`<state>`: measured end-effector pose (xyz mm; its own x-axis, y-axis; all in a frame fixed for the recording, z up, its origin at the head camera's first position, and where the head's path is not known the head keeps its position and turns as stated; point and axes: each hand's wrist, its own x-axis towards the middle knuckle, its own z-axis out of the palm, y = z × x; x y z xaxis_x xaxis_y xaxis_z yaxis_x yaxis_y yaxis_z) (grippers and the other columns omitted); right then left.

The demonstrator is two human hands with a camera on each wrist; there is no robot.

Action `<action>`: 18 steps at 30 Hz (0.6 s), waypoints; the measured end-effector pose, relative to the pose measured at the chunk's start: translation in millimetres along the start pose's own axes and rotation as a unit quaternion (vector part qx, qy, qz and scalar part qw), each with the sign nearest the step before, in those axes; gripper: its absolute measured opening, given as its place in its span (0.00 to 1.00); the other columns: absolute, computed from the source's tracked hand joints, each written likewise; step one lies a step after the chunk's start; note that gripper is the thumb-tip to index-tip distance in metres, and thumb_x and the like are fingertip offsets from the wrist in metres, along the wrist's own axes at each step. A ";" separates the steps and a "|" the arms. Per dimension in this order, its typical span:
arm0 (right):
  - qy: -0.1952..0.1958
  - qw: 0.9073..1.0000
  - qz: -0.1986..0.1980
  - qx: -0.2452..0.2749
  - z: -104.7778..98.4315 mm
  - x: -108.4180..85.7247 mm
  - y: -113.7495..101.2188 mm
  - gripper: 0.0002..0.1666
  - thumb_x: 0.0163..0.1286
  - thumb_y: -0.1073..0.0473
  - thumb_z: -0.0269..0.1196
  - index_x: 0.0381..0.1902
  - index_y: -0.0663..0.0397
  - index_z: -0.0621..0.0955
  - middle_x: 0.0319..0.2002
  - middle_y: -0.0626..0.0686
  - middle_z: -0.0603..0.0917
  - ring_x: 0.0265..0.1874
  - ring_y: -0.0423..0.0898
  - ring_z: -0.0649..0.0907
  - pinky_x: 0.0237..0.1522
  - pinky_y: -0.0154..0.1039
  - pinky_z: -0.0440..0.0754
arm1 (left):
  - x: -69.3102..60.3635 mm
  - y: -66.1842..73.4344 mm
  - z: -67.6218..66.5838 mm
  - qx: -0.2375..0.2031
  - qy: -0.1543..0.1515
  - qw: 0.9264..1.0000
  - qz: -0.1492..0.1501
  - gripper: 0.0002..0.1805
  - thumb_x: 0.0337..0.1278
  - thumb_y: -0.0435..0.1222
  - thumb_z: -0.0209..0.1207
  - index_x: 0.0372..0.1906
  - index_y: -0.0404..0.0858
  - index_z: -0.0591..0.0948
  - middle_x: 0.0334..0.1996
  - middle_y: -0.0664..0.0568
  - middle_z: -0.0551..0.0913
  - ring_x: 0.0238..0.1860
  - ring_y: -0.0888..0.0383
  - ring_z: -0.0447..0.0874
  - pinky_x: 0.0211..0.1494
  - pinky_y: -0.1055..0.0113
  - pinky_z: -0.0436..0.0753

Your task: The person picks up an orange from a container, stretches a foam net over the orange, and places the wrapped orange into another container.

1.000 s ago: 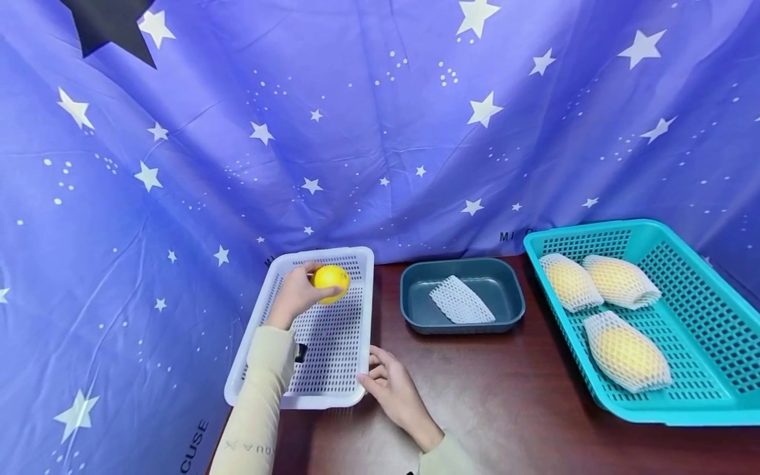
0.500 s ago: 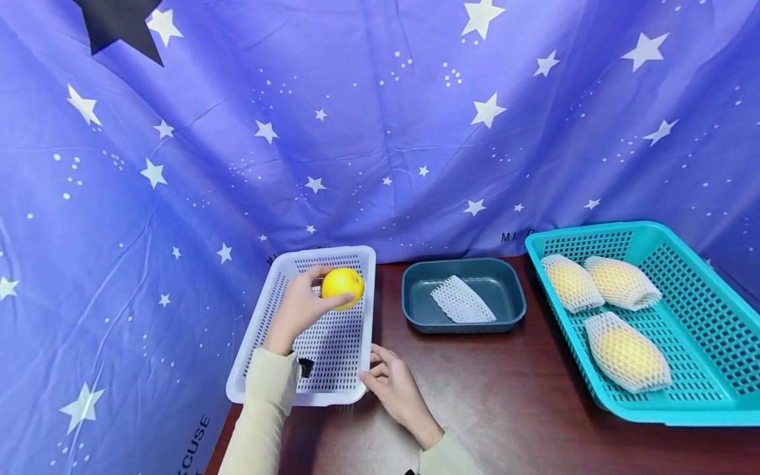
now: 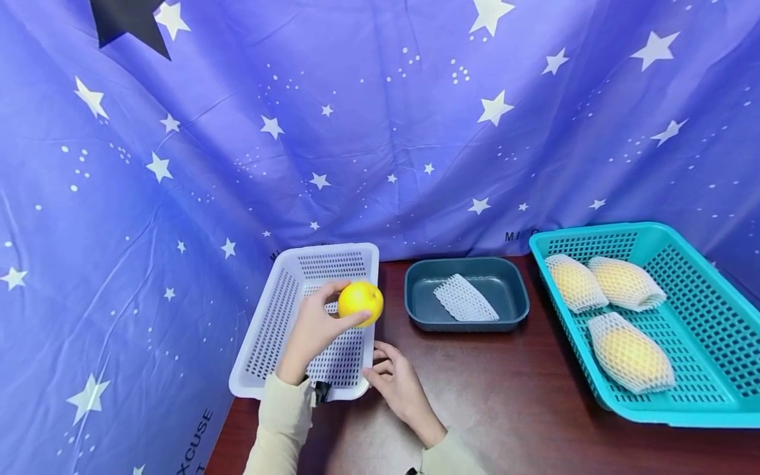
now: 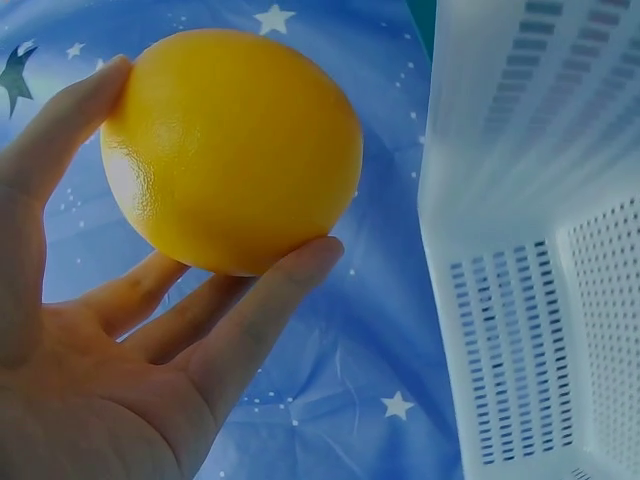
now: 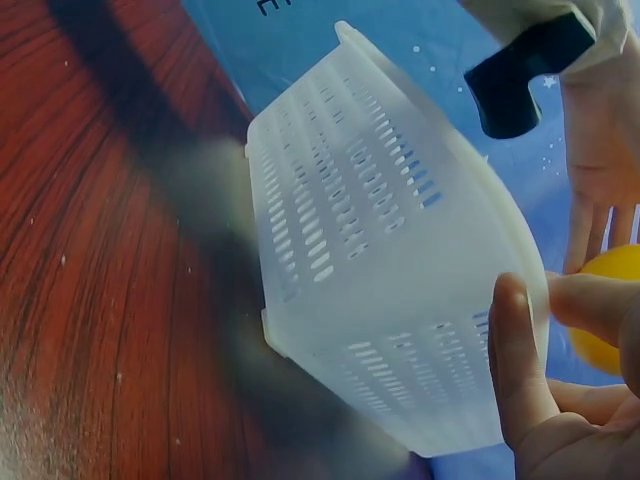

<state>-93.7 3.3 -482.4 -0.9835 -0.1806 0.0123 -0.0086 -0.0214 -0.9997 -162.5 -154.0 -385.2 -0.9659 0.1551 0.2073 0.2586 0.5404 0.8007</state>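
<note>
My left hand holds a yellow-orange orange up over the right side of a white perforated basket. In the left wrist view, the thumb and fingertips press on opposite sides of the orange, and the palm does not touch it. Near the basket's front right corner, my right hand pinches the rim between thumb and fingers. The right wrist view shows the thumb on the outer side of the basket.
A dark blue-grey tray stands to the right, with a white foam net sleeve in it. Farther right, a teal basket holds three yellow fruits in foam nets. A blue star-printed curtain hangs behind the brown table.
My left hand has raised the orange and carried it rightward and nearer, from over the basket's back to its right side. The right hand keeps its grip on the rim.
</note>
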 end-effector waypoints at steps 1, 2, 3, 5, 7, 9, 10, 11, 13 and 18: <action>0.003 1.000 0.003 -0.003 -0.7 0.0 0.7 0.35 0.65 0.63 0.67 0.65 0.72 0.68 0.51 0.65 0.79 0.39 0.48 0.85 0.36 0.29 0.82 | -3.0 0.1 1.7 -0.007 0.003 1.000 -0.003 0.33 0.42 0.44 0.78 0.57 0.39 0.81 0.52 0.50 0.84 0.50 0.52 0.81 0.46 0.61 0.87; 0.008 1.000 0.005 -0.006 -1.5 0.1 1.4 0.35 0.65 0.62 0.68 0.65 0.71 0.68 0.52 0.65 0.79 0.39 0.49 0.85 0.36 0.30 0.82 | -6.0 0.0 3.4 -0.014 0.005 1.000 -0.005 0.33 0.42 0.44 0.78 0.57 0.40 0.81 0.52 0.50 0.84 0.50 0.51 0.82 0.45 0.61 0.87; 0.013 1.000 0.005 -0.008 -2.2 0.2 2.0 0.36 0.64 0.62 0.69 0.65 0.70 0.68 0.52 0.64 0.79 0.39 0.49 0.85 0.37 0.30 0.83 | -8.8 0.1 5.1 -0.021 0.008 1.000 -0.009 0.33 0.42 0.44 0.78 0.57 0.41 0.81 0.52 0.50 0.84 0.50 0.52 0.82 0.45 0.62 0.87; 0.026 0.999 0.004 -0.021 -4.5 1.1 3.2 0.37 0.63 0.60 0.70 0.64 0.68 0.69 0.53 0.64 0.79 0.40 0.49 0.85 0.38 0.32 0.84 | -13.4 -0.2 8.8 -0.030 0.015 0.999 -0.012 0.33 0.42 0.44 0.78 0.57 0.42 0.81 0.51 0.51 0.85 0.51 0.52 0.82 0.44 0.63 0.87; 0.042 0.998 0.001 -0.036 -6.4 1.3 3.4 0.37 0.61 0.59 0.72 0.63 0.66 0.70 0.54 0.62 0.78 0.42 0.50 0.85 0.41 0.34 0.85 | -18.0 -0.3 12.2 -0.036 0.019 0.999 -0.016 0.32 0.41 0.45 0.78 0.56 0.44 0.82 0.51 0.52 0.85 0.51 0.53 0.82 0.43 0.64 0.87; 0.057 0.997 -0.007 -0.054 -8.5 1.0 2.8 0.38 0.60 0.57 0.74 0.63 0.63 0.70 0.55 0.61 0.76 0.44 0.51 0.84 0.45 0.39 0.86 | -21.9 -0.7 15.3 -0.042 0.022 0.999 -0.016 0.32 0.42 0.45 0.78 0.56 0.45 0.82 0.51 0.53 0.85 0.51 0.54 0.82 0.43 0.65 0.87; 0.063 0.996 -0.013 -0.061 -9.6 0.3 1.9 0.40 0.59 0.56 0.74 0.64 0.62 0.70 0.55 0.61 0.76 0.46 0.52 0.84 0.47 0.42 0.86 | -23.9 -0.8 16.7 -0.043 0.023 0.999 -0.016 0.31 0.42 0.46 0.78 0.56 0.46 0.82 0.51 0.54 0.85 0.51 0.54 0.82 0.43 0.65 0.87; 0.069 0.995 -0.018 -0.066 -10.8 -0.5 0.6 0.41 0.58 0.56 0.75 0.65 0.60 0.69 0.55 0.61 0.75 0.47 0.53 0.84 0.49 0.45 0.85 | -25.6 -0.8 17.9 -0.045 0.022 0.999 -0.016 0.31 0.42 0.46 0.77 0.56 0.46 0.82 0.50 0.55 0.85 0.51 0.55 0.82 0.43 0.65 0.87; 0.078 0.993 -0.036 -0.076 -13.6 -2.4 -2.4 0.44 0.56 0.54 0.76 0.67 0.58 0.68 0.57 0.60 0.74 0.48 0.55 0.83 0.51 0.50 0.84 | -29.2 -0.8 20.3 -0.049 0.021 0.998 -0.018 0.30 0.43 0.46 0.77 0.55 0.48 0.83 0.50 0.56 0.85 0.51 0.56 0.82 0.43 0.66 0.87; 0.081 0.992 -0.074 -0.062 -20.2 -6.2 -11.3 0.49 0.53 0.56 0.78 0.70 0.47 0.67 0.59 0.52 0.72 0.54 0.51 0.81 0.58 0.50 0.81 | -38.0 -0.4 26.3 -0.063 0.014 0.998 -0.012 0.30 0.44 0.45 0.76 0.56 0.46 0.82 0.52 0.54 0.85 0.52 0.53 0.82 0.44 0.66 0.87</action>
<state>-91.2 24.6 -471.5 -0.9859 -0.0230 0.1656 -0.1670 0.0882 -0.9820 -125.5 -138.4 -408.2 -0.9724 0.1193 0.2006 0.2328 0.4345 0.8701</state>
